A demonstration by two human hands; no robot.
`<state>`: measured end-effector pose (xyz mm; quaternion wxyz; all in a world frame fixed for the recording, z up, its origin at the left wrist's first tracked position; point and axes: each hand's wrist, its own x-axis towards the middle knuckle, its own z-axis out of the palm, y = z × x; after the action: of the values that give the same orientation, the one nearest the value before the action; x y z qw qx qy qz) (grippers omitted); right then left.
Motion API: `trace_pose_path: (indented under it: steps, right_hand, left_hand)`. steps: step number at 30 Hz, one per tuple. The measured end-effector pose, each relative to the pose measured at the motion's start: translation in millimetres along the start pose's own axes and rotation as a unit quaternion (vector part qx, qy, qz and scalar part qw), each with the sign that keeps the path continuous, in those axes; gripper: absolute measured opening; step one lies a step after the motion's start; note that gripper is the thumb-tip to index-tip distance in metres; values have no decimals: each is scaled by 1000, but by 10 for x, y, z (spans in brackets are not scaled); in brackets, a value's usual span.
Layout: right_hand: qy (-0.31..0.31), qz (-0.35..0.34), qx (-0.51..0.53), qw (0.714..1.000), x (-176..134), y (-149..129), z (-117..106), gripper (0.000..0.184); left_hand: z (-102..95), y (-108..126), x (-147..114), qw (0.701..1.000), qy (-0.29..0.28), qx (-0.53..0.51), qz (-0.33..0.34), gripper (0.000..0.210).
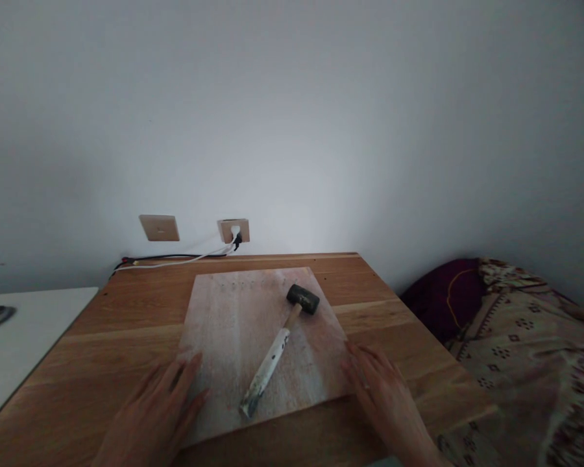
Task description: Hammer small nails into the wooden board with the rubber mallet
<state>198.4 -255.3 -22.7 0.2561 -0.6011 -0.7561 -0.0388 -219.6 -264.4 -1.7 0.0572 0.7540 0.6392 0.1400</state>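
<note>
A rubber mallet (267, 366) with a black head and a white-wrapped handle lies diagonally on a pale wooden board (224, 337). Its head points to the far right, and the handle end is near the board's front edge. My left hand (158, 408) rests at the board's left edge, fingers spread, thumb and fingertips over the surface. At the right edge lies my right hand (382, 395), fingers stretched out flat along the board's side. Neither hand touches the mallet. Small marks or holes run in a row near the board's far edge.
The board lies on a wooden table (131, 344) against a white wall. Cables (175, 263) run along the table's back edge to a wall socket (233, 230). A bed with patterned bedding (511, 350) and a purple pillow (442, 295) stands right; a white surface (29, 350) is left.
</note>
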Motion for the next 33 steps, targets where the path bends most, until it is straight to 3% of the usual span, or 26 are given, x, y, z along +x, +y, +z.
trace_pose_path:
  steps: [4,6,8,11,12,16,20,24,28,30,33]
  right_hand:
    - [-22,67,58,996,934,-25,-66,33]
    - [-102,63,36,992,1496,-107,-9,30]
    - [-143,43,39,988,1983,-207,114,26]
    - [-197,26,56,978,2447,-322,371,12]
    - [-215,24,65,974,2529,-341,454,5]
    - [-227,31,138,963,2644,-311,649,22]
    - [-150,58,276,948,2639,-191,615,16]
    - [-97,83,385,914,2628,-149,581,35]
    - [-146,92,357,918,2666,-235,672,41]
    - [-189,91,293,933,2699,-301,737,42]
    - [-247,76,171,951,2736,-411,820,31]
  left_hand:
    - [-171,84,535,997,-48,18,-58,49]
    - [-208,118,952,999,-13,-4,-29,44]
    - [-189,115,1345,1000,13,-16,-16,39]
    - [-81,33,1753,999,34,-41,11,38]
    - [-40,-7,1836,998,31,-54,21,36]
    - [63,-167,2002,992,1,-113,47,26]
    - [53,-259,2065,981,22,-182,55,19]
    - [42,-243,2085,974,32,-224,29,11]
    - [41,-186,2110,958,61,-280,1,17]
    - [28,-183,2134,929,100,-355,-37,19]
    - [6,-220,2167,819,114,-545,-142,20]
